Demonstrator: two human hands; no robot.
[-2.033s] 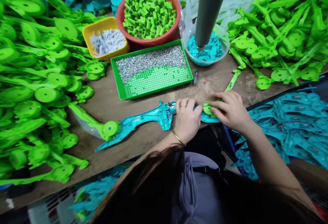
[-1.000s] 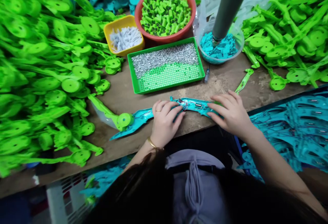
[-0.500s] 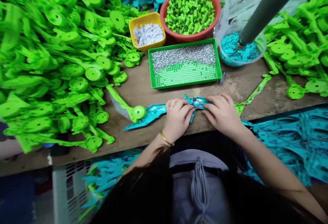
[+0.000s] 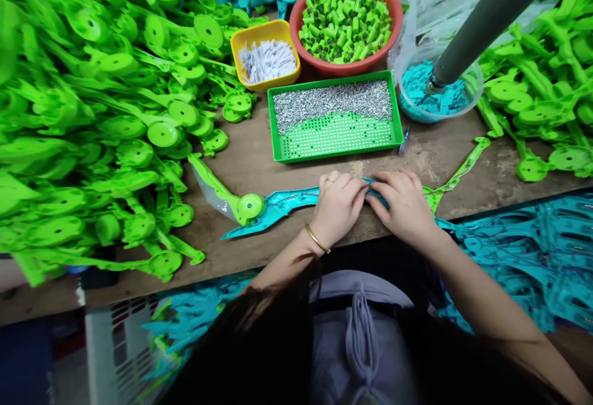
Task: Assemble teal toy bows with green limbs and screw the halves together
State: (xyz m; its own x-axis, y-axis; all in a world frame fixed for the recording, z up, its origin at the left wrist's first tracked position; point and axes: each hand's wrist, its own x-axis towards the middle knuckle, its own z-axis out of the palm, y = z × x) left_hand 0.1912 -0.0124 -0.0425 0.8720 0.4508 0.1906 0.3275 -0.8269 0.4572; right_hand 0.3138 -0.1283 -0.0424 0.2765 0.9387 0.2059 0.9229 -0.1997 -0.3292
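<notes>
A blue plastic toy bow half [image 4: 285,205] lies across the bench in front of me, a thin wire running along its inside. Green limbs, one of them the left limb [image 4: 217,186], reach out from both ends. My left hand [image 4: 340,204] is closed over the middle of the bow, a ring and a gold bangle on it. Close beside it, my right hand [image 4: 402,200] has its fingers bent and closed on the same middle part. The thumbs and fingertips nearly meet. Whatever small wires or pieces lie under the fingers are hidden.
Behind the bow stands a green tray [image 4: 337,157] of screws. Beyond it are a yellow tub [image 4: 239,70] of white pieces, a red bowl [image 4: 397,16] and a clear tub [image 4: 479,87]. Green parts [image 4: 125,127] are heaped at left. A dark pole [image 4: 491,19] slants down at right.
My left hand has slid right along the bow, closer to my right hand, and now covers the middle section where the wires and a blue piece showed. My right hand has hardly moved.
</notes>
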